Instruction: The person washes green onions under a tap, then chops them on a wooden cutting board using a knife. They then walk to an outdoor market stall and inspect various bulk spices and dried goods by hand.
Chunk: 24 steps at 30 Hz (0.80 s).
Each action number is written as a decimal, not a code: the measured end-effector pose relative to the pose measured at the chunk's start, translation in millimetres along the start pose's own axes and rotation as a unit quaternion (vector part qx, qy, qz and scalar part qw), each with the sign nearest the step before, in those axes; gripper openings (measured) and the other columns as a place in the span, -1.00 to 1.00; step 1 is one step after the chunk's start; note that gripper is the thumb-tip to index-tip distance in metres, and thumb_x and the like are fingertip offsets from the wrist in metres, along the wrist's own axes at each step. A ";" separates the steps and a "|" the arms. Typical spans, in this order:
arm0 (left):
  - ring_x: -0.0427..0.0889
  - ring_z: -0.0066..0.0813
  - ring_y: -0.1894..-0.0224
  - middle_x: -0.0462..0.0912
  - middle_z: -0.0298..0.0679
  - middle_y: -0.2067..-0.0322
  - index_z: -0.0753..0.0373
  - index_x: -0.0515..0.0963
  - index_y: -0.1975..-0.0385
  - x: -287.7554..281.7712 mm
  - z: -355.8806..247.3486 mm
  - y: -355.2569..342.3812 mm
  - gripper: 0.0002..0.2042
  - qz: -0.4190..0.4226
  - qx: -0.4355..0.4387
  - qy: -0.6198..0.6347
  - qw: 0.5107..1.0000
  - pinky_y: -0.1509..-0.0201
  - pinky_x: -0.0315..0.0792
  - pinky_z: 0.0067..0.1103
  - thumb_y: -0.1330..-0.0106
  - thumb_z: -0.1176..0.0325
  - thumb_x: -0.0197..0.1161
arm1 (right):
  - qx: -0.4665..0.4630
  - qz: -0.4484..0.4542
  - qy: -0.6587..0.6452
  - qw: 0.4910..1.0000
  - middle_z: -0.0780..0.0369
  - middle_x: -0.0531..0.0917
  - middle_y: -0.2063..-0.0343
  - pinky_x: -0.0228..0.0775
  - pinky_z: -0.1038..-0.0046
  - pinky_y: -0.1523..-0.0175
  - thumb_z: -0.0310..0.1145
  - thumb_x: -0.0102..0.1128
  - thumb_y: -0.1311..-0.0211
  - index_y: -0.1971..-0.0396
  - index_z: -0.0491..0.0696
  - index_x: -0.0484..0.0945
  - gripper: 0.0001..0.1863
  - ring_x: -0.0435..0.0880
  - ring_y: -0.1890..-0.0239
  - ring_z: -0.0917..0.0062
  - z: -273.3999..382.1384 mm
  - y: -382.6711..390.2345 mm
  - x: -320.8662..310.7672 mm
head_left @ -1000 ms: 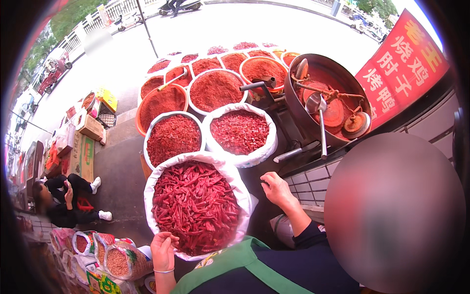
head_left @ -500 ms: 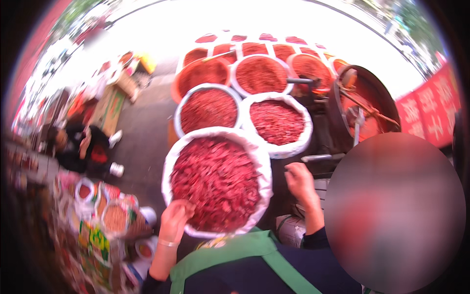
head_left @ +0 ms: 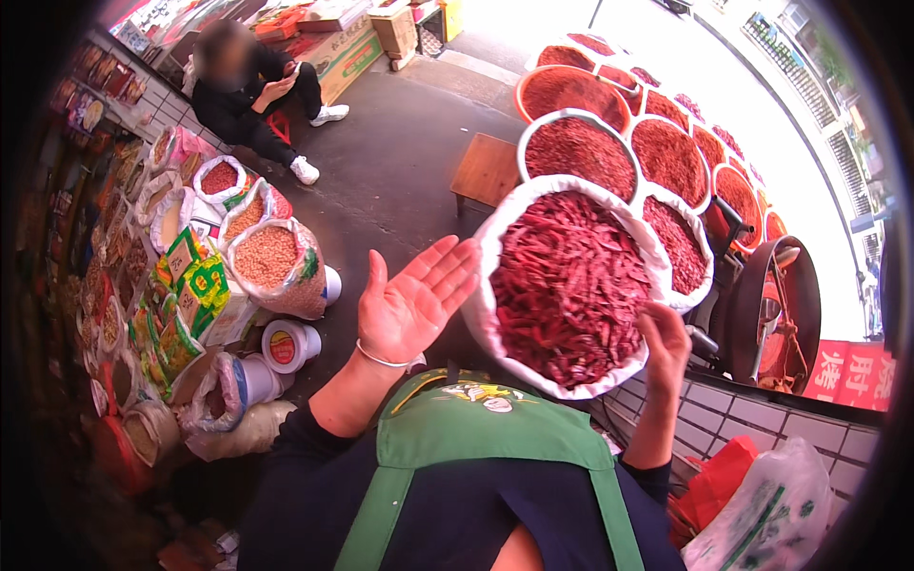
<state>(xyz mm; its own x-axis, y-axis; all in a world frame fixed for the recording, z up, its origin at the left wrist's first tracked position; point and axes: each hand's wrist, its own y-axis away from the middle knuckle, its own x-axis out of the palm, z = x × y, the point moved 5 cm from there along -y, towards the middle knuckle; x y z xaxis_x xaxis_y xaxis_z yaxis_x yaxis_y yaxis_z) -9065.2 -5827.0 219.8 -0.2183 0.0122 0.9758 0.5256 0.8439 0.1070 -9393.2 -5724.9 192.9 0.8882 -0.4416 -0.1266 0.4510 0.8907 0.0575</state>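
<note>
In front of me stands a white sack (head_left: pixel 492 285) with a rolled rim, full of dried red chilies (head_left: pixel 571 285). My left hand (head_left: pixel 414 295) is held out left of the sack, palm up, with its fingers stretched and nothing in it. Its fingertips come close to the sack's rim. At the sack's right edge is my right hand (head_left: pixel 668 341), its fingers bent together beside the chilies. Whatever lies between those fingers, if anything, is hidden.
Beyond the sack are tubs of ground chili (head_left: pixel 576 152) and a dark round pan (head_left: pixel 776 314). A low wooden stool (head_left: pixel 486 169) is nearby. Sacks of peanuts (head_left: pixel 267 257) and packets crowd the left. A seated person (head_left: pixel 252 95) is at far left. Plastic bags (head_left: pixel 766 509) lie lower right.
The view has swung left, so the chili sack now appears farther right. My left hand has come off the chilies and turned palm up with spread fingers. My right hand is now at the sack's edge.
</note>
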 end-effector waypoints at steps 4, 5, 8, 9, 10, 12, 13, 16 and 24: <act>-0.05 -0.10 -0.37 0.02 0.12 -0.29 0.43 0.01 -0.26 -31.4 -49.0 36.1 -0.20 0.040 -0.037 -0.020 0.998 -0.42 -0.20 -0.28 -0.32 -0.24 -0.39 | 0.085 0.308 -0.098 0.942 0.23 0.59 0.22 0.37 0.58 0.07 -0.55 0.08 -0.16 0.15 -0.22 0.46 -0.76 0.55 0.19 0.62 17.7 29.3 209.0; -0.01 -0.14 -0.36 0.05 0.10 -0.28 0.43 0.02 -0.26 -32.2 -62.4 47.4 -0.20 0.058 -0.037 -0.044 0.997 -0.41 -0.16 -0.30 -0.31 -0.26 -0.38 | 0.044 0.392 -0.082 0.915 0.23 0.57 0.18 0.35 0.57 0.03 -0.54 0.08 -0.17 0.12 -0.21 0.46 -0.75 0.54 0.15 0.61 36.2 43.3 254.0; 0.06 -0.21 -0.34 0.10 0.06 -0.27 0.42 0.05 -0.25 -60.4 -104.7 74.2 -0.20 0.078 -0.037 -0.108 0.990 -0.38 -0.07 -0.36 -0.31 -0.26 -0.37 | 0.116 0.487 -0.148 0.853 0.28 0.63 0.29 0.37 0.57 0.05 -0.43 0.19 -0.19 0.20 -0.19 0.53 -0.78 0.53 0.18 0.68 2.9 69.4 356.3; 0.06 -0.22 -0.35 0.10 0.05 -0.27 0.41 0.05 -0.25 -69.4 -122.6 83.2 -0.21 0.076 -0.031 -0.115 0.990 -0.38 -0.06 -0.37 -0.31 -0.26 -0.37 | 0.120 0.486 -0.154 0.852 0.29 0.63 0.32 0.38 0.58 0.09 -0.44 0.19 -0.18 0.24 -0.19 0.55 -0.82 0.53 0.23 0.69 -0.2 71.2 377.3; 0.05 -0.24 -0.35 0.10 0.04 -0.28 0.40 0.06 -0.25 -77.0 -137.9 91.2 -0.21 0.075 -0.026 -0.122 0.989 -0.37 -0.05 -0.37 -0.32 -0.25 -0.37 | 0.123 0.484 -0.160 0.851 0.30 0.64 0.36 0.39 0.59 0.13 -0.45 0.19 -0.18 0.29 -0.19 0.56 -0.85 0.54 0.27 0.70 -1.5 72.1 395.7; 0.02 -0.22 -0.36 0.08 0.02 -0.29 0.39 0.08 -0.25 -92.3 -165.9 104.8 -0.23 0.063 -0.019 -0.113 0.991 -0.35 -0.05 -0.29 -0.31 -0.23 -0.29 | 0.127 0.491 -0.068 0.859 0.32 0.64 0.40 0.39 0.62 0.15 -0.49 0.17 -0.18 0.31 -0.18 0.58 -0.88 0.55 0.30 0.71 -8.1 66.1 419.1; 0.01 -0.20 -0.36 0.08 0.03 -0.29 0.39 0.08 -0.25 -105.8 -179.5 108.8 -0.24 0.061 -0.016 -0.132 0.989 -0.36 -0.07 -0.24 -0.31 -0.22 -0.26 | 0.128 0.491 -0.021 0.862 0.33 0.64 0.42 0.39 0.64 0.16 -0.51 0.16 -0.18 0.31 -0.18 0.58 -0.89 0.55 0.32 0.71 -12.9 60.1 425.9; 0.11 -0.22 -0.32 0.18 -0.02 -0.24 0.36 0.12 -0.23 -147.2 -217.8 110.8 -0.32 0.024 -0.045 -0.255 0.965 -0.29 0.10 -0.21 -0.31 -0.11 -0.10 | 0.086 0.410 0.010 0.908 0.29 0.64 0.47 0.44 0.62 0.21 -0.52 0.14 -0.18 0.34 -0.20 0.58 -0.91 0.58 0.37 0.68 -10.6 16.6 433.3; 0.38 -0.24 -0.15 0.40 -0.07 -0.06 0.38 0.23 -0.13 -212.9 -284.4 56.3 -0.53 -0.053 -0.088 -0.330 0.938 -0.18 0.33 -0.34 -0.32 0.24 0.08 | -0.018 0.237 -0.187 0.953 0.20 0.61 0.48 0.39 0.62 0.36 -0.50 0.13 -0.19 0.30 -0.20 0.54 -0.88 0.55 0.48 0.60 85.4 -143.6 402.9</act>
<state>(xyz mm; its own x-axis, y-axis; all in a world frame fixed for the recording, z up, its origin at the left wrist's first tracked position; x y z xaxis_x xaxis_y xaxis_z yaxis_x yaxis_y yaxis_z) -8755.3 -5934.6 72.3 -0.7082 0.3116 0.6335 0.5872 0.7582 0.2835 -9092.6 -6040.0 218.2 0.9638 0.0089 0.2666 -0.0055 0.9999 -0.0137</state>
